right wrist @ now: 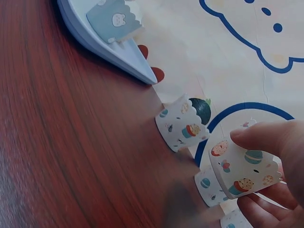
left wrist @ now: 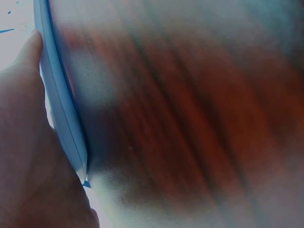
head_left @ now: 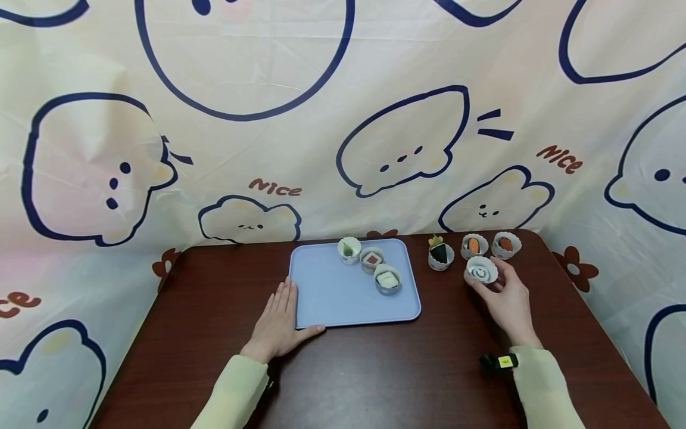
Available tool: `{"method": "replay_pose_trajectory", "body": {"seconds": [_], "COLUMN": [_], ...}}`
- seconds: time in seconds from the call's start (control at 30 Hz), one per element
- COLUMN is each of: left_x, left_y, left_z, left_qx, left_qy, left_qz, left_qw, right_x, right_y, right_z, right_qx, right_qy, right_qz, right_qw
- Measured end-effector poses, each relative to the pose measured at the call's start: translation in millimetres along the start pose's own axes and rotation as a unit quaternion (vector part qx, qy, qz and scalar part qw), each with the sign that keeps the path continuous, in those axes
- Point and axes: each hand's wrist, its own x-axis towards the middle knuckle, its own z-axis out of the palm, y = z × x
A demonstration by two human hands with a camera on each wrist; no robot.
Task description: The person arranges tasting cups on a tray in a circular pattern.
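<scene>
My left hand (head_left: pixel 276 322) lies with straight fingers along the left edge of a light blue tray (head_left: pixel 334 301), its thumb at the front edge. The left wrist view shows that hand against the tray's side. At the right, my right hand (head_left: pixel 508 304) pinches a scalloped paper baking cup (right wrist: pixel 244 166) between thumb and fingers. White, with printed cupcakes, this cup has a pale swirled piece (head_left: pixel 481 273) inside. Just behind it stand a cup with an orange piece (head_left: pixel 474 245) and one with a reddish-brown piece (head_left: pixel 506 244).
Left of the right hand stands a cup with a dark green-black piece and a yellow top (head_left: pixel 440 255). On the tray are cups holding a green-and-white piece (head_left: pixel 349 249), a red-centred piece (head_left: pixel 372 259) and a white piece (head_left: pixel 387 279). A patterned cloth (head_left: pixel 321 149) hangs behind the dark wooden table (head_left: pixel 386 375).
</scene>
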Motion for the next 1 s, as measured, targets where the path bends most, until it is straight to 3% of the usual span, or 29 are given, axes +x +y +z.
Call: {"method": "replay_pose_trajectory", "body": {"seconds": [1.0], "left_x": [-0.3], "left_y": [0.6], "left_z": [-1.0], "left_qx": [-0.004], "left_qy": [-0.003], "left_qz": [0.0], "left_qw": [1.0], "right_x": [-7.5], "right_y": [-20], "right_z": [29], "right_qx": [0.029], "right_qy": [-0.037], "right_qz": [-0.061], "right_qw": [0.997]}}
